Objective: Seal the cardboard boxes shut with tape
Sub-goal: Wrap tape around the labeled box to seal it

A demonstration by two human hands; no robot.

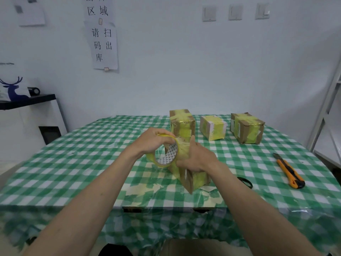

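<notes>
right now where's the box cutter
In the head view the orange box cutter lies on the checked table at the right, right of the black scissors.

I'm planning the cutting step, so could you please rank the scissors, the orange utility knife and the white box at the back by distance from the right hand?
From the right hand:
1. Scissors, black, just to its right on the tablecloth.
2. White box, behind it, middle of the back row.
3. Orange utility knife, far right.
</notes>
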